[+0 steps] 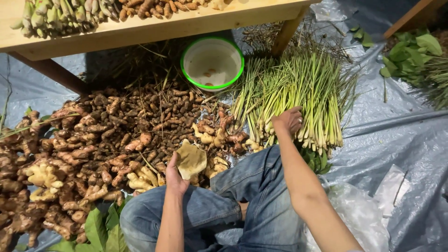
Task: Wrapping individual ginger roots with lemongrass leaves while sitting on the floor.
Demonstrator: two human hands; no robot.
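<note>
- A big heap of ginger and turmeric roots (93, 140) is lying along the left edge of the grey tarpaulin (401, 140), with pale knobbly ginger pieces (44, 175) showing near its lower left side.
- A wooden bench (140, 28) is running along the top edge of the view, carrying more trimmed stalks and roots.
- The left hand (175, 175) is holding a flat, pale, broad slice of root (190, 160) pinched between thumb and fingers, just above the near edge of the root heap and over the left knee of the blue jeans (242, 200).
- A white bowl with a green rim (212, 63) is sitting on the tarpaulin under the bench's front edge, with a few small bits inside.
- The right hand (289, 119) is reaching forward with fingers curled down into the lemongrass bundle (298, 93), near the pale butt ends; whether it is gripping a stalk is hidden by the knuckles, so I cannot tell.
- To do this well, I judge the right hand should be closing on a single stalk low at its thick base and drawing it out along its length, so the neighbouring stalks are staying aligned, while the left keeps its piece level and clear of the heap.
- Loose green leaves (410, 51) are lying at the tarpaulin's top right corner.
</note>
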